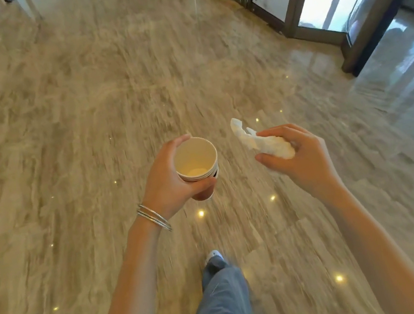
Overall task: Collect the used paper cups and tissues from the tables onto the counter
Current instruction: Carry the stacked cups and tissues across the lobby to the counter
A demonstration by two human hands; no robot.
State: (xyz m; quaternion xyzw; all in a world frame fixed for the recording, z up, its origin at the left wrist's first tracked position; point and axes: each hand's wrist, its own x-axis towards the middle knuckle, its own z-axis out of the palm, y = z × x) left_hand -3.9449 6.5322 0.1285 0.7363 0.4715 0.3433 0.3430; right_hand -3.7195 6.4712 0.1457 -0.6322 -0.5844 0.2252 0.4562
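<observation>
Left grip (170,182) curled round cups (195,158), nested stack, upright, mouth up. Right grip (306,165) pinches crumpled tissue (269,145). Both held above floor (85,122), near each other, not touching.

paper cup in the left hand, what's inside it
The top paper cup shows only its bare cream wall and pale bottom, with nothing lying in it. It sits nested in more cups, whose insides it covers. The left hand grips the stack.
</observation>
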